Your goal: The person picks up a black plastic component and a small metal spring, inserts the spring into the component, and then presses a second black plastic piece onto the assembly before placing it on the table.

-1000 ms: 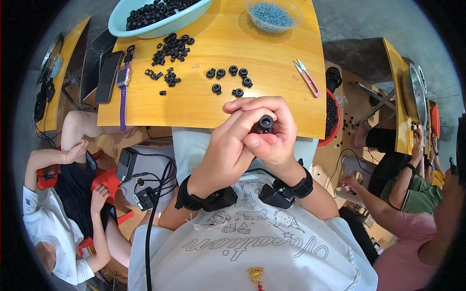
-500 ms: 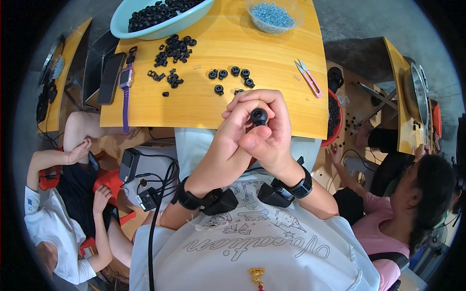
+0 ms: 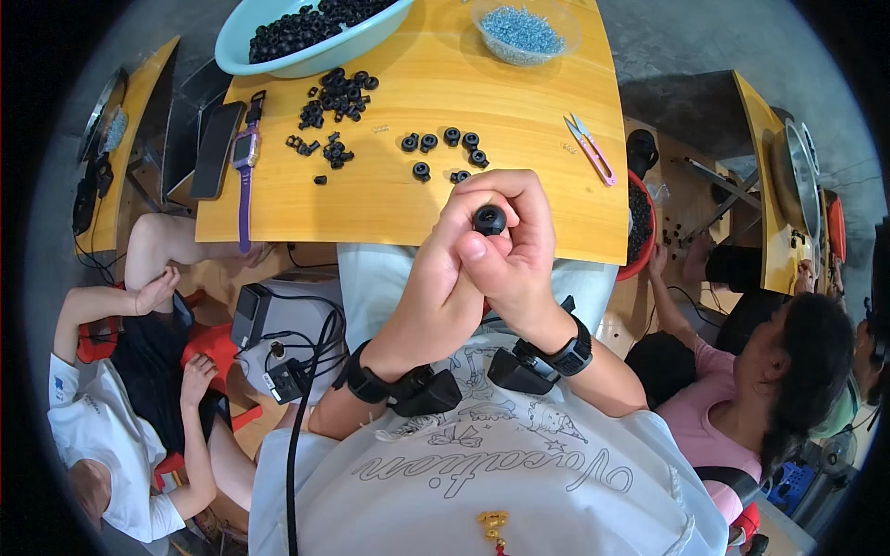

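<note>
A small round black part (image 3: pixel 489 220) sits pinched between the fingertips of both hands, held up over the near edge of the yellow table (image 3: pixel 389 199). My left hand (image 3: pixel 445 283) wraps in from below left, its thumb under the part. My right hand (image 3: pixel 519 250) curls over it from the right. A few similar black parts (image 3: pixel 443 148) lie on the table just beyond my hands, and a bigger loose heap (image 3: pixel 334 97) lies farther back to the left.
A pale green basin (image 3: pixel 306 51) full of black parts and a clear bowl of blue beads (image 3: pixel 524 28) stand at the table's far edge. Pink snips (image 3: pixel 589 148) lie right, a phone (image 3: pixel 215 148) and purple watch (image 3: pixel 246 167) left. People sit on both sides.
My hands stay together at the table edge; the black part has turned slightly between my fingertips. A person at the right has leaned further into view.
</note>
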Demonstrator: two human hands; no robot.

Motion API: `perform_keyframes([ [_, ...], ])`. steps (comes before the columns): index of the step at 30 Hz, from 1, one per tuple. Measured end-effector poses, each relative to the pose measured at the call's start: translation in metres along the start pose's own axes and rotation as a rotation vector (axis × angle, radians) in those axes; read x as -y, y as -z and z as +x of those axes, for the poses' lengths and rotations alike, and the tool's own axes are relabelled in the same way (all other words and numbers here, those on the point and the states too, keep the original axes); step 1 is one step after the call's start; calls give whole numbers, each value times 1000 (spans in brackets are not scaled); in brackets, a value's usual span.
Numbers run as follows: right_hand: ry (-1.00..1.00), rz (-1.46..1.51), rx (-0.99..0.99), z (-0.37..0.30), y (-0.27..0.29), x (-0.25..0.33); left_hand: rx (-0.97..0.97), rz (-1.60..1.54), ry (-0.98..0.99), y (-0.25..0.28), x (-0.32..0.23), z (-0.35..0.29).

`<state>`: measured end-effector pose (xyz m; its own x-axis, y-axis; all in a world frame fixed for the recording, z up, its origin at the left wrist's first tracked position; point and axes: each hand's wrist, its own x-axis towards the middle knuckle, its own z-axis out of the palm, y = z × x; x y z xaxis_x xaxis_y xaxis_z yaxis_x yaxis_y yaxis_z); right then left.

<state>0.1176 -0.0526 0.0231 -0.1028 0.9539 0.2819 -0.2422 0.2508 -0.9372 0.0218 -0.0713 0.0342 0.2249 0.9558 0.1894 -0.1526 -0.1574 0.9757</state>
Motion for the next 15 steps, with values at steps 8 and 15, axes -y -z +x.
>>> perform_keyframes([
  [8, 29, 3, -2, 4, -3, 0, -89, -168, 65, -3, 5, 0],
  [15, -26, -7, 32, 5, -3, -2, -127, -152, 12, -5, 8, -1],
])
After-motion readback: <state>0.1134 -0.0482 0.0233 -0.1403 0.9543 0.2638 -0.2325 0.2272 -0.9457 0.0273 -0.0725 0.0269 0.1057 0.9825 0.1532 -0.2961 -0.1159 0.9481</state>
